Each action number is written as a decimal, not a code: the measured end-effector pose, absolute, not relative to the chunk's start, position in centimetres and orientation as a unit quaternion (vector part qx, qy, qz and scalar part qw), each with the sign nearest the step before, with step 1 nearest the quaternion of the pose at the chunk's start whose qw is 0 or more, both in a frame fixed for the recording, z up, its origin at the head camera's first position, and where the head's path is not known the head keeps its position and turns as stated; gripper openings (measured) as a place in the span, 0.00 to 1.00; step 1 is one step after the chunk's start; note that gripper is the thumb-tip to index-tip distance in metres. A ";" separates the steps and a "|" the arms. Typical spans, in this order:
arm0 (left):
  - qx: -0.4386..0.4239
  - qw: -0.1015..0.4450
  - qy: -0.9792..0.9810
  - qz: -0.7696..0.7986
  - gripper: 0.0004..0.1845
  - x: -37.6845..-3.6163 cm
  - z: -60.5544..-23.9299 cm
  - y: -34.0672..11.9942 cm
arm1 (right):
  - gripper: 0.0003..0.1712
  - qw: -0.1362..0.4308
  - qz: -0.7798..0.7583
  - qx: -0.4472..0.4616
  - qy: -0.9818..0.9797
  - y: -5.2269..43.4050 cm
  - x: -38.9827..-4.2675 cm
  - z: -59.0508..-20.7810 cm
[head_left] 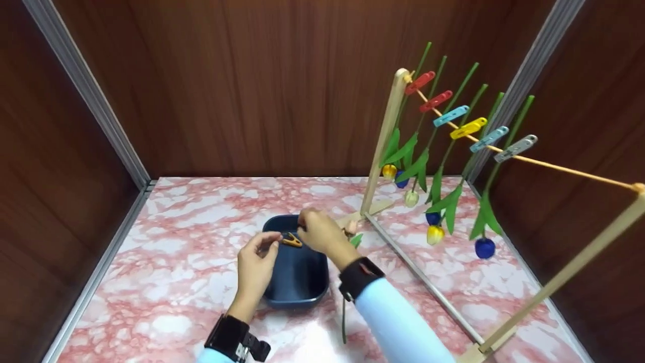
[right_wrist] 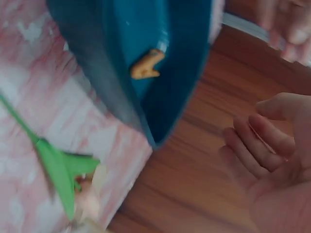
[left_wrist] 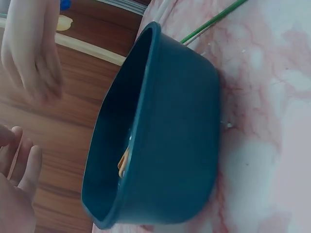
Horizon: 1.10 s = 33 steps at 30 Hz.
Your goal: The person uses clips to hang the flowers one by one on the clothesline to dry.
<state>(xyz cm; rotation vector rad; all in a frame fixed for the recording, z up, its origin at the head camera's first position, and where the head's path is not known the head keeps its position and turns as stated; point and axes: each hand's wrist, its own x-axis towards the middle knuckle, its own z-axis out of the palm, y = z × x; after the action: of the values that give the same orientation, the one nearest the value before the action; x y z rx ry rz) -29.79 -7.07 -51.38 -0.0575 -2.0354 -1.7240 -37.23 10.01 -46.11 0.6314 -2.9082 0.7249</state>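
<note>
Both hands are raised over a dark blue plastic basin (head_left: 296, 304), with an orange clothespin (right_wrist: 146, 65) lying inside it. My left hand (head_left: 257, 259) is above the basin's left side, fingers loosely bent and nothing between them. Above the basin's far right part, my right hand (head_left: 325, 234) has its fingers half curled, and the right wrist view shows its palm bare. Just right of the basin, a pale pink artificial tulip (head_left: 351, 228) lies on the table; its green leaves (right_wrist: 58, 167) show in the right wrist view, and my right forearm hides part of its stem.
To the right stands a wooden frame (head_left: 383, 146) with a cord (head_left: 569, 172) strung across. Several tulips hang head down from it, including a blue one (head_left: 485, 248), held by coloured clothespins such as a yellow one (head_left: 468, 128). A metal bar (head_left: 423, 277) joins the frame's feet.
</note>
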 end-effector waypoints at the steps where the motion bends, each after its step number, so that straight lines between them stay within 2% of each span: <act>1: -0.021 0.235 -0.741 -0.629 0.09 -29.6 -51.4 -7.3 | 0.12 0.017 0.216 0.192 -0.957 9.1 -37.7 -46.3; 3: -0.023 0.234 -0.739 -0.631 0.09 -29.5 -51.4 -7.7 | 0.16 -0.018 0.180 0.165 -0.970 7.6 -38.7 -46.9; 7: -0.029 0.232 -0.734 -0.638 0.10 -29.4 -51.5 -7.8 | 0.25 -0.050 0.120 0.147 -0.981 6.4 -39.9 -48.6; 11: -0.027 0.224 -0.727 -0.648 0.10 -29.2 -51.8 -8.2 | 0.28 -0.101 0.086 0.146 -0.980 5.9 -39.6 -49.8; 16: -0.020 0.220 -0.726 -0.652 0.10 -28.8 -52.4 -9.0 | 0.17 -0.106 0.044 0.169 -0.979 4.8 -39.9 -52.1; 19: -0.019 0.222 -0.726 -0.651 0.10 -28.7 -52.6 -9.3 | 0.09 -0.098 0.025 0.193 -0.976 4.8 -41.3 -54.2; 23: -0.024 0.223 -0.727 -0.649 0.10 -28.8 -52.5 -8.7 | 0.07 -0.119 0.037 0.221 -0.967 6.4 -43.4 -56.2; 25: -0.025 0.223 -0.729 -0.647 0.10 -28.8 -52.3 -8.3 | 0.06 -0.121 0.076 0.239 -0.960 7.1 -43.1 -55.0; 29: -0.020 0.216 -0.741 -0.636 0.10 -29.0 -51.7 -7.8 | 0.06 -0.069 0.207 0.280 -0.935 8.4 -40.7 -50.0; 33: -0.001 0.182 -0.757 -0.627 0.16 -29.4 -50.9 -7.4 | 0.06 -0.043 0.337 0.288 -0.895 9.3 -38.6 -46.4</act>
<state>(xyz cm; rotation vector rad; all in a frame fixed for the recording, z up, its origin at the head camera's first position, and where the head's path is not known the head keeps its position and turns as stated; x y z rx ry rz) -29.40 -7.36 -50.94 -0.0028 -2.1374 -1.7693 -38.63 9.25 -46.41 0.9312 -2.8929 1.0885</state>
